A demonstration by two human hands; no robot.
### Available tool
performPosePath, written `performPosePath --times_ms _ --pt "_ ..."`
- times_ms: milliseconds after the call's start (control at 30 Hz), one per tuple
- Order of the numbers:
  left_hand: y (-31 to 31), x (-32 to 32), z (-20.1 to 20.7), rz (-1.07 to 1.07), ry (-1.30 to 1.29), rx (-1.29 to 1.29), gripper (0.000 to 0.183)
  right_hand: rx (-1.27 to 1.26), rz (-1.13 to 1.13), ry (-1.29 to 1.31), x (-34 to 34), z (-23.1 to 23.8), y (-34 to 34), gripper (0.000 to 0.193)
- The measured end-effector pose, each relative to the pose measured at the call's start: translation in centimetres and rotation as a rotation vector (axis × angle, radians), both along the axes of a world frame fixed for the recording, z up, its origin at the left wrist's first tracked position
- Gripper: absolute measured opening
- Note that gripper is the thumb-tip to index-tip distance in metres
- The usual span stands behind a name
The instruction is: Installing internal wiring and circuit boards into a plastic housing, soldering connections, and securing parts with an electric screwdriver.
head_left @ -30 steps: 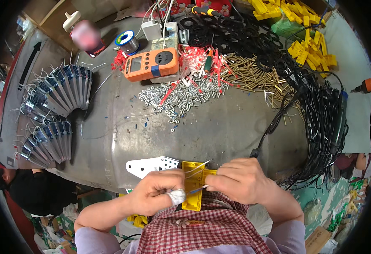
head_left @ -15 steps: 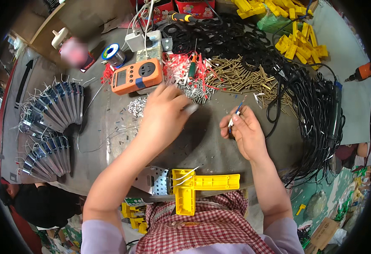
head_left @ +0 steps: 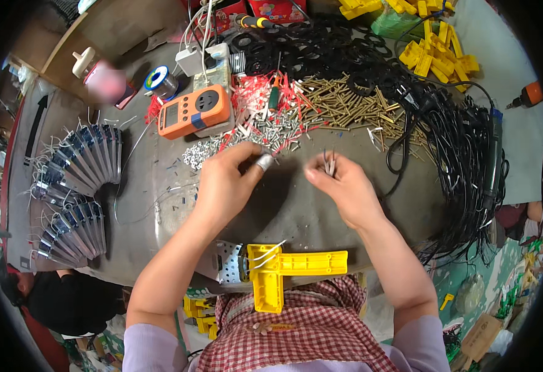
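Note:
Above the table, just in front of the pile of small silvery screws (head_left: 281, 133), my left hand (head_left: 229, 183) pinches thumb and fingers together. Its thumb tip wears a white wrap, and whatever sits in the pinch is too small to make out. To its right, my right hand (head_left: 349, 189) is closed on thin blue and white wires (head_left: 329, 165), their ends poking up between the fingers. A yellow plastic handle shell (head_left: 312, 263) lies at the table's near edge, joined to a perforated metal plate (head_left: 228, 263), with white wires resting across it.
An orange meter (head_left: 194, 111) stands beside a solder spool (head_left: 161, 82). Brass screws (head_left: 346, 102), black rings (head_left: 309, 46) and black cords (head_left: 457, 161) heap at the back and right. Metal plates with wires (head_left: 88, 158) fan out at left. A person (head_left: 67, 304) sits at lower left.
My left hand has drawn back slightly toward me from the screw pile. My right hand has shifted left, so the two hands are nearer each other. The view has moved a little.

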State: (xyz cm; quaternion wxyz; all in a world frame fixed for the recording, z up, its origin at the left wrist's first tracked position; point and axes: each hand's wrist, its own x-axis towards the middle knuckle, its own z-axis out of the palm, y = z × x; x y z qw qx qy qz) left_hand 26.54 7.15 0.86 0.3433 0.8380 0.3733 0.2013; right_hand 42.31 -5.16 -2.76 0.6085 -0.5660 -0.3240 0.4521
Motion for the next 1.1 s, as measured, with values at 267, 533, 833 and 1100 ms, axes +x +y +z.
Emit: performPosePath --times_ms 267,533,833,1100 --pt "-3.4 -2.1 0.3 0.045 -0.484 -0.503 0.008 0.011 0.111 0.098 -2.6 2.4 1.4 0.019" --pt "-4.7 -4.1 -0.8 -0.077 -0.700 -0.649 0.026 0.033 0.116 -0.223 -2.5 2.6 0.2 0.016" --pt "-4.7 -6.4 -1.1 -0.135 -0.284 0.160 0.023 0.006 0.174 -0.512 -4.4 4.1 -0.5 0.016" --pt "-5.8 -7.8 -2.8 0.096 -0.263 0.059 0.017 -0.025 0.628 -1.092 -4.1 3.7 -2.4 0.019"
